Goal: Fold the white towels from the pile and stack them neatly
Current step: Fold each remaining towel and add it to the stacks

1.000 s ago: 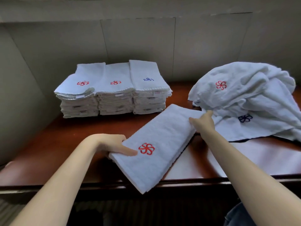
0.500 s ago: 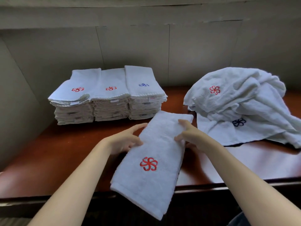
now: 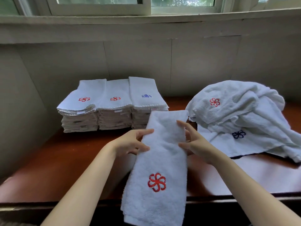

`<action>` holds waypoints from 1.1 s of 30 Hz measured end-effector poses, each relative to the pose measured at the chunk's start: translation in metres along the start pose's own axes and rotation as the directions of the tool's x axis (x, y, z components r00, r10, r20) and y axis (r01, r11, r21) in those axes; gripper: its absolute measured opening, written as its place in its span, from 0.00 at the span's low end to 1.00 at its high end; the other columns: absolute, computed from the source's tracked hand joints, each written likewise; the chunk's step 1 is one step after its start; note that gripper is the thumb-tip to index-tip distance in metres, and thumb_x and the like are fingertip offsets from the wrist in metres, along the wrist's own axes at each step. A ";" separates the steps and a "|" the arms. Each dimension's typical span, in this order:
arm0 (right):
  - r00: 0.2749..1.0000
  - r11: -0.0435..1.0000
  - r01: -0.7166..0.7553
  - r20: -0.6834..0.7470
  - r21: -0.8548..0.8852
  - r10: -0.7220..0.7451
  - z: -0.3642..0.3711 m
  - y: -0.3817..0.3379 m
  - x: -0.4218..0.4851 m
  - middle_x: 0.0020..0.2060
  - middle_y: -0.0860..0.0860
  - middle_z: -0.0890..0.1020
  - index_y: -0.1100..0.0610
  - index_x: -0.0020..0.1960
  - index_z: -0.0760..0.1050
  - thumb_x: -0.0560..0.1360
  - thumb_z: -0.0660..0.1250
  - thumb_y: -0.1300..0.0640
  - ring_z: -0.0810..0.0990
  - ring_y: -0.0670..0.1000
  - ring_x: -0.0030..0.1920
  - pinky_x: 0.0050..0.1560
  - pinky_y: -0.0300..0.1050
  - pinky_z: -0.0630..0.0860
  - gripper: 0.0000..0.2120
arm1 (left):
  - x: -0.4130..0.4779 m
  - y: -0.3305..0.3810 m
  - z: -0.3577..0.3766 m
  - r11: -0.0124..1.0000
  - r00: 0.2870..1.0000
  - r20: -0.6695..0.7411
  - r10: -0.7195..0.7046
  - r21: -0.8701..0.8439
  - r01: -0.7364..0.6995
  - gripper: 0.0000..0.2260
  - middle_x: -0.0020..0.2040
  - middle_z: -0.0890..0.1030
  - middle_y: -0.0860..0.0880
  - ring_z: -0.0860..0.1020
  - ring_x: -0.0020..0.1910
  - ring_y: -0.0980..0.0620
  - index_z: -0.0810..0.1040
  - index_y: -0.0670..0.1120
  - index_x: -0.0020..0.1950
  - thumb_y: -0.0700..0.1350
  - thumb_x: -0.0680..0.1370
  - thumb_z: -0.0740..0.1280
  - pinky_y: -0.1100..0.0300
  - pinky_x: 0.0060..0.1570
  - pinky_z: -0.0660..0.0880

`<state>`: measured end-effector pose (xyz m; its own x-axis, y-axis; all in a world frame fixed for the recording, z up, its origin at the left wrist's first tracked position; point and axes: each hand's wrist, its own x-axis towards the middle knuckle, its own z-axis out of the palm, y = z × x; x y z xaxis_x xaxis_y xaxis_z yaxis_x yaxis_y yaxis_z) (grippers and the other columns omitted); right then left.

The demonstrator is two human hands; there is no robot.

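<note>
A folded white towel (image 3: 161, 162) with a red flower emblem lies lengthwise in front of me, its near end hanging over the table's front edge. My left hand (image 3: 132, 141) grips its left edge at mid-length, thumb on top and fingers under. My right hand (image 3: 193, 142) holds the right edge the same way. Three side-by-side stacks of folded towels (image 3: 112, 105) stand at the back left. A loose pile of white towels (image 3: 244, 115) lies at the right, with red and dark blue emblems showing.
The brown wooden table (image 3: 65, 163) runs under everything, with its dark front edge near me. A grey wall rises behind and at the left. Window frames (image 3: 146, 7) sit above the sill.
The towel has turned from a slant to straight lengthwise and slid toward me over the edge. Both hands moved from its ends to its long sides at mid-length.
</note>
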<state>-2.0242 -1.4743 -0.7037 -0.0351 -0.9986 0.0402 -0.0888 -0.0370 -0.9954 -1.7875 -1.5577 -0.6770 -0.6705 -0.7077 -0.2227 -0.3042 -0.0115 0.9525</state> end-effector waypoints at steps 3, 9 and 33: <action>0.995 0.990 0.091 0.019 0.104 -0.093 0.004 -0.033 0.007 0.58 0.52 0.80 0.43 0.67 0.67 0.72 0.62 0.78 0.83 0.52 0.50 0.43 0.46 0.81 0.36 | -0.030 0.021 -0.017 0.991 0.989 -0.076 0.125 -0.048 -0.129 0.31 0.64 0.76 0.58 0.78 0.58 0.61 0.70 0.52 0.71 0.28 0.73 0.68 0.56 0.54 0.79; 0.971 0.971 0.180 0.129 0.158 -0.201 0.045 -0.117 0.076 0.57 0.48 0.80 0.41 0.64 0.69 0.72 0.62 0.78 0.83 0.51 0.51 0.45 0.51 0.79 0.35 | -0.069 0.081 -0.089 0.967 0.956 -0.207 0.208 -0.106 -0.233 0.31 0.60 0.81 0.52 0.81 0.56 0.51 0.71 0.52 0.69 0.30 0.70 0.70 0.56 0.50 0.81; 0.989 0.946 -0.122 -0.118 -0.300 0.090 0.246 -0.084 0.413 0.37 0.56 0.76 0.61 0.45 0.71 0.73 0.62 0.61 0.76 0.56 0.34 0.36 0.42 0.75 0.03 | 0.022 0.009 -0.335 0.954 0.721 -0.671 -0.175 0.065 0.292 0.32 0.57 0.79 0.47 0.80 0.51 0.49 0.65 0.46 0.67 0.54 0.70 0.76 0.54 0.47 0.79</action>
<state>-1.7863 -1.8928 -0.6248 -0.1606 -0.9862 -0.0395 -0.3783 0.0985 -0.9204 -1.5780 -1.8101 -0.6038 0.0239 -0.9819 -0.1877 -0.5304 -0.1716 0.8302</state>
